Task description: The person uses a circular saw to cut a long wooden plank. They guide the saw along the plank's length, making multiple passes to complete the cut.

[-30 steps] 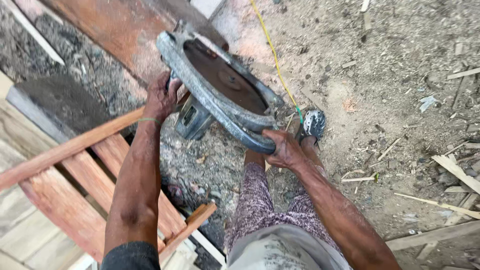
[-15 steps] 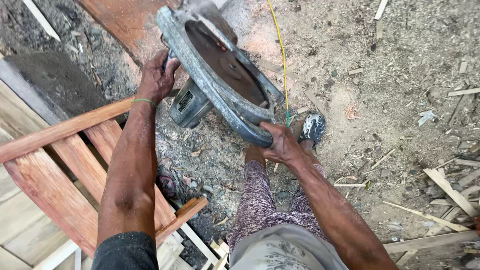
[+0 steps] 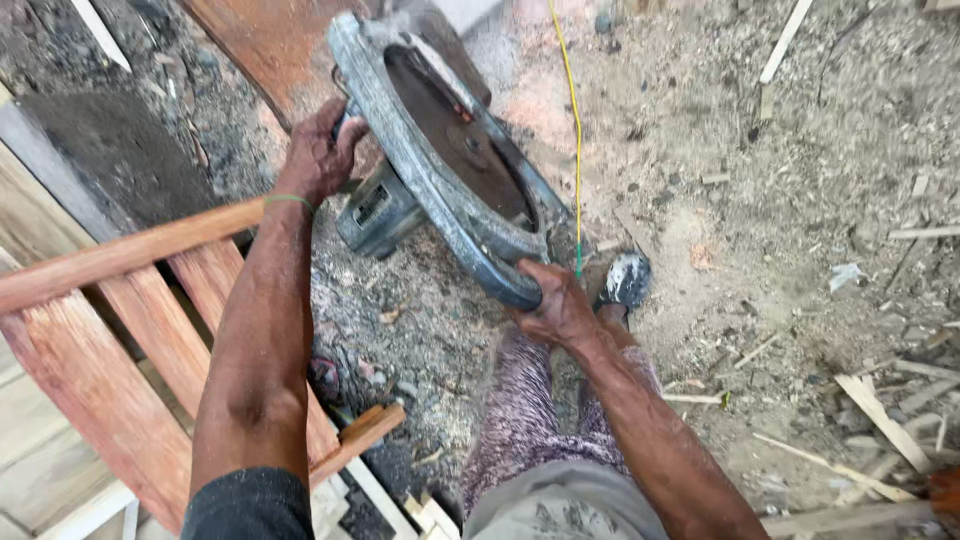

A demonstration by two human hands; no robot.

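A large grey circular saw [image 3: 440, 160] with a rusty round blade is lifted off the ground between both hands, tilted with its blade side up. My left hand [image 3: 318, 152] grips the handle by the motor housing [image 3: 375, 212] on the saw's left. My right hand [image 3: 556, 305] holds the lower rim of the blade guard. A yellow cord [image 3: 572, 130] runs from the saw up across the ground.
Reddish wooden planks and slats [image 3: 130, 330] lie at the left, one long slat crossing under my left forearm. The ground [image 3: 780, 250] is dirt covered in sawdust and wood offcuts. My patterned trouser leg [image 3: 520, 410] and sandalled foot [image 3: 625, 280] are below the saw.
The saw sits slightly higher in the view and both hands have moved with it; the grips are unchanged.
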